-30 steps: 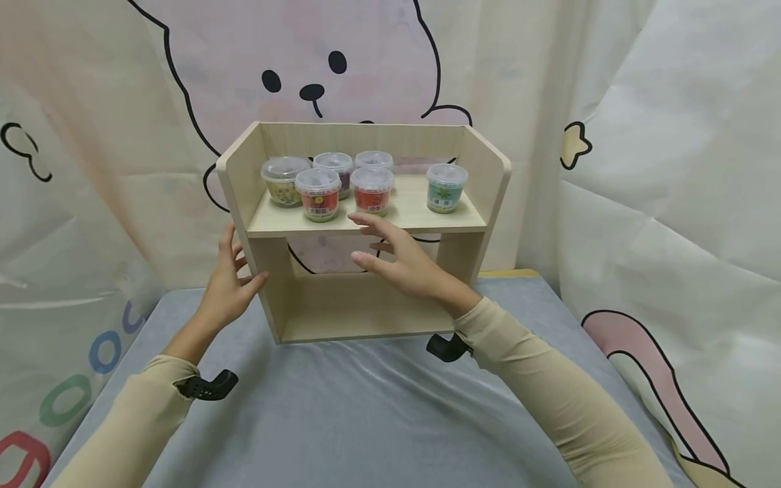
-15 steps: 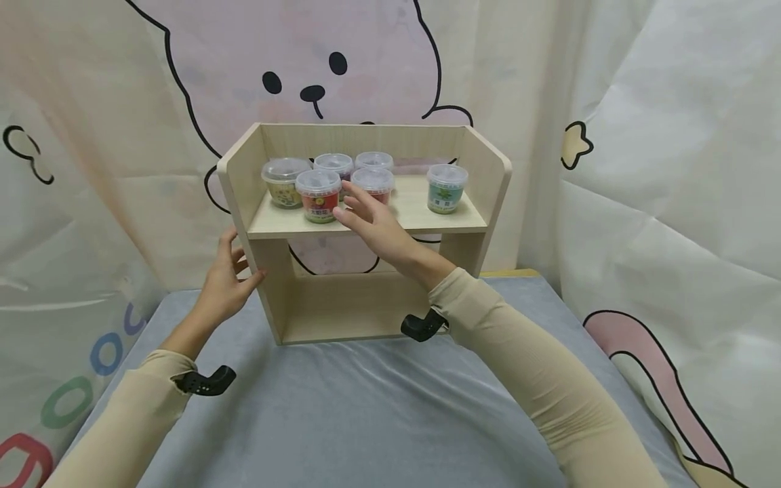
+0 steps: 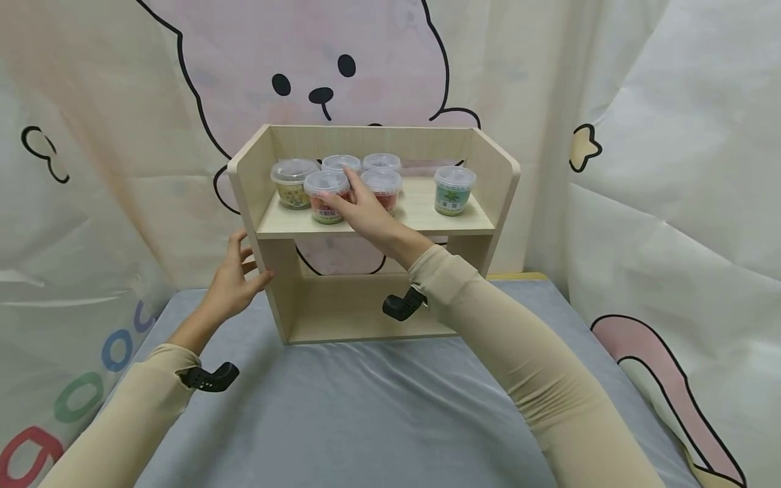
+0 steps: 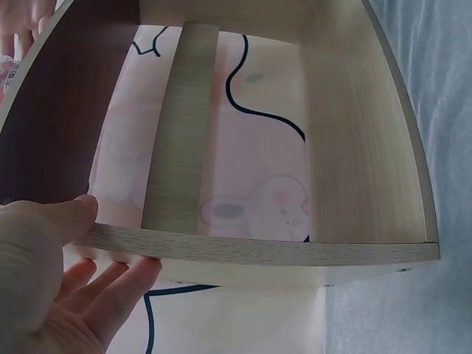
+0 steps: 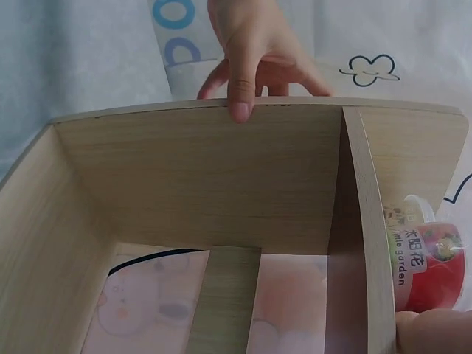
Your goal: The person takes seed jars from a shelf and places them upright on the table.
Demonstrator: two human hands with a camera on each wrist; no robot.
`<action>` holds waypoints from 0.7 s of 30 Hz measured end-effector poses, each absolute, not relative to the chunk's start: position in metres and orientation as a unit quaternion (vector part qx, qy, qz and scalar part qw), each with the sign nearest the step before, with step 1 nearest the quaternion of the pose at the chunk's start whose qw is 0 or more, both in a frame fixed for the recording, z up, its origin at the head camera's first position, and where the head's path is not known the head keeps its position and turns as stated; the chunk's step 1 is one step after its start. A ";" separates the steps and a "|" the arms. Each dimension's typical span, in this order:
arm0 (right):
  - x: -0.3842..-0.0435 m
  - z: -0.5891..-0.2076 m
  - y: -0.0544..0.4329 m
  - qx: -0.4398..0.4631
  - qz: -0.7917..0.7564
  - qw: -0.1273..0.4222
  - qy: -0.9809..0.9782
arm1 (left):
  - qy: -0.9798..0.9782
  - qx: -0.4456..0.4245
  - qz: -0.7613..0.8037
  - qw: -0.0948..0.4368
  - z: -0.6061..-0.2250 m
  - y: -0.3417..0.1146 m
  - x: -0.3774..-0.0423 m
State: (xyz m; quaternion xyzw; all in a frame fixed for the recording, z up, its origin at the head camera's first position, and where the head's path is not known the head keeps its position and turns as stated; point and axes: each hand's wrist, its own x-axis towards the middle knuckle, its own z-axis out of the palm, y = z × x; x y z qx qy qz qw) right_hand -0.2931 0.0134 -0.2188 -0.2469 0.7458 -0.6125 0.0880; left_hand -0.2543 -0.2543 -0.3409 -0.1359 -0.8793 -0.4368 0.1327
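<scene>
A small plastic cup point(image 3: 327, 209) with a clear lid and a red label stands at the front of the wooden shelf's point(image 3: 390, 232) upper board. Against its front and right side lie the thumb and fingers of my right hand point(image 3: 375, 220), pinching it; the far fingers are hidden. In the right wrist view the cup point(image 5: 435, 269) shows "little garden" lettering beside the thumb point(image 5: 435, 328). My left hand point(image 3: 234, 278) grips the shelf's left side panel. Its thumb point(image 4: 81, 214) is on the inner side and its fingers point(image 4: 122, 291) on the outer side.
A yellow-labelled cup point(image 3: 291, 193) is left of the pinched one, with several lidded cups close behind and beside it. A green-labelled cup point(image 3: 453, 198) stands apart at the right. The shelf rests on a blue-grey cloth point(image 3: 342, 407), before a printed curtain point(image 3: 390, 61).
My right hand has moved up and left from the shelf's front edge to the red-labelled cup and closed its thumb and fingers on it. My left hand stays on the side panel.
</scene>
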 end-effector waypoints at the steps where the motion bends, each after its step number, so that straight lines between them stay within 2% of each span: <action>1: -0.294 -0.218 0.012 -0.244 -0.608 0.085 0.751 | -0.881 -0.134 -0.436 0.130 -0.341 -0.255 -0.255; 13: -0.294 -0.214 0.004 -0.205 -0.549 0.059 0.808 | -0.884 -0.125 -0.438 0.109 -0.338 -0.255 -0.255; 21: -0.291 -0.215 0.001 -0.206 -0.577 0.051 0.789 | -0.881 -0.129 -0.442 0.107 -0.338 -0.255 -0.254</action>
